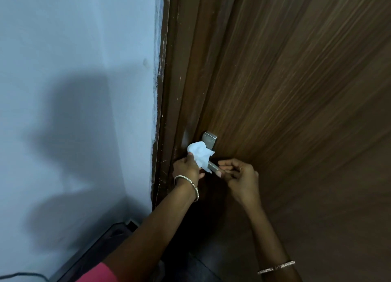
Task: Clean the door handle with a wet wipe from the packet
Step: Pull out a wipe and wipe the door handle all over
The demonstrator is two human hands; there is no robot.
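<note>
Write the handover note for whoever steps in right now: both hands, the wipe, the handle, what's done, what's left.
Left hand: gripping the crumpled white wet wipe, pressed on the metal door handle near its mounting plate.
Right hand: fingers pinching the free end of the lever, steadying it.
Door: brown wood; handle sits near the frame edge.
Packet: not in view.
Done: wipe is out and on the handle.
Left: wipe along the lever to the tip under the right fingers, then the plate; bin the wipe.

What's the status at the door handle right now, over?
Left hand pressing wet wipe onto door handle. Right hand pinching the lever's free end. Packet not in view. Nothing blocking.
</note>
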